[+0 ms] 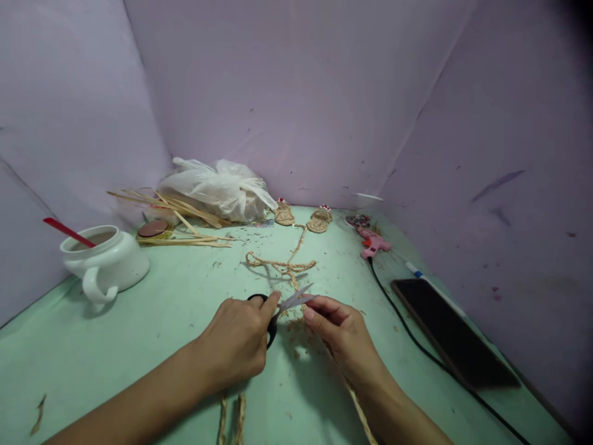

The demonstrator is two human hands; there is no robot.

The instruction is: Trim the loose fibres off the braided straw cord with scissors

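Observation:
My left hand (241,337) is closed around the black handles of a pair of scissors (294,300), whose parted blades point to the right. Between thumb and fingers, my right hand (343,327) pinches a braided straw cord (356,405) close to the blades. One end of the cord runs down past my right wrist; beyond the scissors, braid (282,266) lies looped on the table, with a thinner length leading toward the back. Two small woven sandals (319,220) with red and white trim stand there. Two more cord ends (240,417) show at the front edge.
A white pot (115,266) holding a red stick stands at left. Behind it are straw strips (194,240), a round brownish lid (154,228) and a white plastic bag (222,188). At right lie a pink glue gun (373,242), its black cable (407,334) and a dark phone (449,330).

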